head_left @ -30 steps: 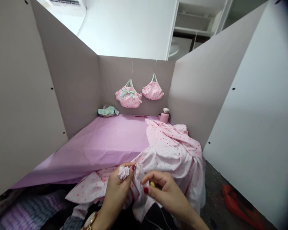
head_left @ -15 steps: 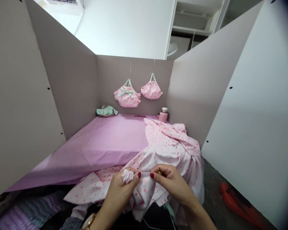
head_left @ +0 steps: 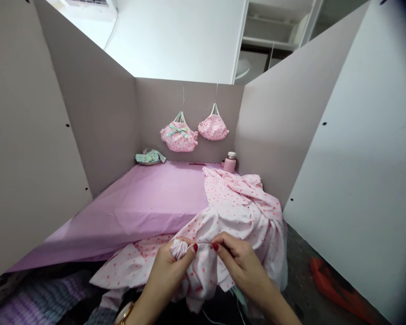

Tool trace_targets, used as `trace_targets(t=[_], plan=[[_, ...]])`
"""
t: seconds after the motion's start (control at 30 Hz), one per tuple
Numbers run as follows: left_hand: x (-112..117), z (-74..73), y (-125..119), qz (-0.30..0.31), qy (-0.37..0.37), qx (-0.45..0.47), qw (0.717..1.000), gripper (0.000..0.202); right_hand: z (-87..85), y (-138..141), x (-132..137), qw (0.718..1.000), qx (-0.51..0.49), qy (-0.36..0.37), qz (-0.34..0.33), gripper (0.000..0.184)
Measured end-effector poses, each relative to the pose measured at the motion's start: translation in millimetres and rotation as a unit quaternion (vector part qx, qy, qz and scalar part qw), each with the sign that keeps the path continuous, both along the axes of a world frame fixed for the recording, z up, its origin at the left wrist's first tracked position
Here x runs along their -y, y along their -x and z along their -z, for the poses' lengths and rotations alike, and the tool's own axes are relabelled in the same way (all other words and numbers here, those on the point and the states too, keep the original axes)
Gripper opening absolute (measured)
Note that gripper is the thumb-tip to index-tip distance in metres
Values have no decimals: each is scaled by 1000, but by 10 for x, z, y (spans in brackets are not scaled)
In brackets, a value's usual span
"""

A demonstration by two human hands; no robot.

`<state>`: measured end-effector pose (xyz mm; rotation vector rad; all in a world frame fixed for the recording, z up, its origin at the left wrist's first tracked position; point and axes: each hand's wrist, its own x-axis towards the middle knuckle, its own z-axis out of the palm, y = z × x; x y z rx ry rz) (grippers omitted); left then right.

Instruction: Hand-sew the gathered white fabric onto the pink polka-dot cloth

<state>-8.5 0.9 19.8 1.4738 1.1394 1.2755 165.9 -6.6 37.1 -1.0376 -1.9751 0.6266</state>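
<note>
Pink-dotted fabric [head_left: 243, 212] spreads over the front right of the table and hangs down over its edge. My left hand [head_left: 171, 266] is closed on the fabric's edge, and a pleated bunch of it [head_left: 179, 248] sticks out between thumb and fingers. My right hand [head_left: 242, 259] pinches the same edge a little to the right. Between the two thumbs the edge is stretched in a short straight line. Whether a needle is in the right fingers is hidden.
Two pink dotted cloth pouches, one with a bow [head_left: 178, 135] and one plain [head_left: 214, 127], hang on the back panel. On the purple tablecloth [head_left: 162, 189] stand a pink bottle [head_left: 230, 162] and green cloth [head_left: 150, 156]. Grey panels flank both sides. Red cloth [head_left: 334, 289] lies lower right.
My right hand has turned slightly, and the yellowish thing that showed by its fingers is now hidden. The fabric below the hands has shifted a little. My left hand stays nearly still.
</note>
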Motion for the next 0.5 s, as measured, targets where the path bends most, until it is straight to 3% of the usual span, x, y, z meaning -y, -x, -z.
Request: trace_targets(t=[0.2, 0.5], plan=[[7, -3, 4, 0, -8, -7, 1000, 15, 0, 70, 15, 999, 23, -31, 25, 20], [11, -7, 7, 3, -10, -11, 1000, 14, 6, 46, 11, 1000, -5, -6, 12, 23]])
